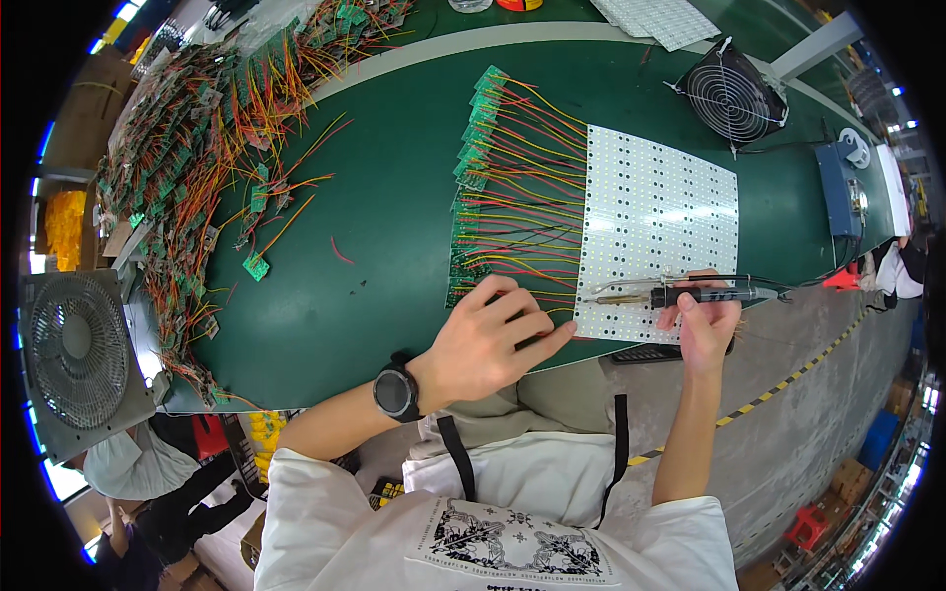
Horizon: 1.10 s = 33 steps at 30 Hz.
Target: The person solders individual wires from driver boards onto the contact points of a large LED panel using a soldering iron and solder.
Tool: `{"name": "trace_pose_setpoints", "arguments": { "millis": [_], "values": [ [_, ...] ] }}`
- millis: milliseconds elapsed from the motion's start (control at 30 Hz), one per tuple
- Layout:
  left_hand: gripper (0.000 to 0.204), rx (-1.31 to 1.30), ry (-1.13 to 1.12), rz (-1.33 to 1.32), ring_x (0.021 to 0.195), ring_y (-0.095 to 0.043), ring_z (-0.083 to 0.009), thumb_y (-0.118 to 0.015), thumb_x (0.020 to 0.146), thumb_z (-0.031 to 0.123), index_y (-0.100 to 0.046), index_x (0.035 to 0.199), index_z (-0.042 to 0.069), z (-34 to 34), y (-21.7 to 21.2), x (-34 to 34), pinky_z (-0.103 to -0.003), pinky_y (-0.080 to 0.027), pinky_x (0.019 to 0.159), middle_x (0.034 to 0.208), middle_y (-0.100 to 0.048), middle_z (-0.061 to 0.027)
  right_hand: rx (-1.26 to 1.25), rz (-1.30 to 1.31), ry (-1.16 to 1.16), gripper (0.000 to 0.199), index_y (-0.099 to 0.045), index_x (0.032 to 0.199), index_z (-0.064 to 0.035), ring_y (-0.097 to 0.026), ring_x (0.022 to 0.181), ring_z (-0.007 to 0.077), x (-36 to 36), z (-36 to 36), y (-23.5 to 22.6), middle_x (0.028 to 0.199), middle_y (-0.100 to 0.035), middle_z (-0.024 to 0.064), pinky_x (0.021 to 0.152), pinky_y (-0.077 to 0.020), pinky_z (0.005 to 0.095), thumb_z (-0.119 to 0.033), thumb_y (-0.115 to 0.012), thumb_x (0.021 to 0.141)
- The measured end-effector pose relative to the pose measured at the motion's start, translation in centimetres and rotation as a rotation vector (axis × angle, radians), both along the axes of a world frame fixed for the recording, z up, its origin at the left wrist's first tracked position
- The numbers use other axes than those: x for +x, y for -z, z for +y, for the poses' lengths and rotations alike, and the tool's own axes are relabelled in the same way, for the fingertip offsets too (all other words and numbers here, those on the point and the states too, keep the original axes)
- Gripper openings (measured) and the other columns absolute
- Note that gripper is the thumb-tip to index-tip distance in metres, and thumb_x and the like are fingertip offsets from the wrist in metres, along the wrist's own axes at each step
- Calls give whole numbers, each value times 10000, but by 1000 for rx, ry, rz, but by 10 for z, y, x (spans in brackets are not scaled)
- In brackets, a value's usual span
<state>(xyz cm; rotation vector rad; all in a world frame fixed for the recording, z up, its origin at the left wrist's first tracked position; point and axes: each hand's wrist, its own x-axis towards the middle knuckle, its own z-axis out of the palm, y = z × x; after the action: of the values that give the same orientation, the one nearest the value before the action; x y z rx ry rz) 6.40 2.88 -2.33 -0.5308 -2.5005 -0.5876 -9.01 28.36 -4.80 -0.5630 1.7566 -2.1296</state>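
A white LED panel (660, 222) with rows of small dots lies on the green bench. Red and yellow wires (532, 192) run from its left edge to a column of overlapping small green circuit boards (476, 148). In my right hand (705, 325) is a soldering iron (690, 295) with a thin metal feed tube along it, its tip pointing left over the panel's lower left corner. My left hand (488, 340) is beside that corner, fingers bent and closed on a wire at the edge; the fingertips partly hide it. The lowest boards are partly covered by this hand.
A large heap of wired circuit boards (187, 167) covers the bench's left side, with a few loose boards (258, 266) nearby. A black fan (729, 98) and a blue soldering station (840, 192) stand at the right. A grey fan (79, 340) stands at the left edge.
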Motion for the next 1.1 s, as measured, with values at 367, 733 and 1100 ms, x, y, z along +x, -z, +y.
{"name": "trace_pose_setpoints", "arguments": {
  "millis": [367,733,1100],
  "values": [
    [207,202,-94,-95,728,-580,-183,-771,672,48,-743,874,78,-3,6,-3,-338,-457,665,831,-663,14,48,-70,-66,243,-575,1022,85,-637,562,213,1,-3,-12,856,-633,149,481,-526,300,-2,-692,828],
    [212,181,-96,-95,723,-576,-183,-760,663,43,-739,871,76,-3,9,-3,-338,-458,643,832,-642,11,73,-78,-104,216,-583,1010,87,-672,603,208,1,-3,-15,802,-656,144,534,-540,281,26,-685,829],
    [210,182,-90,-106,732,-589,-188,-756,659,43,-735,867,67,-4,8,-4,-339,-473,657,819,-641,1,56,-52,-96,230,-583,1026,97,-680,619,216,2,-3,-11,841,-657,158,539,-555,283,35,-685,830]
  ]
}}
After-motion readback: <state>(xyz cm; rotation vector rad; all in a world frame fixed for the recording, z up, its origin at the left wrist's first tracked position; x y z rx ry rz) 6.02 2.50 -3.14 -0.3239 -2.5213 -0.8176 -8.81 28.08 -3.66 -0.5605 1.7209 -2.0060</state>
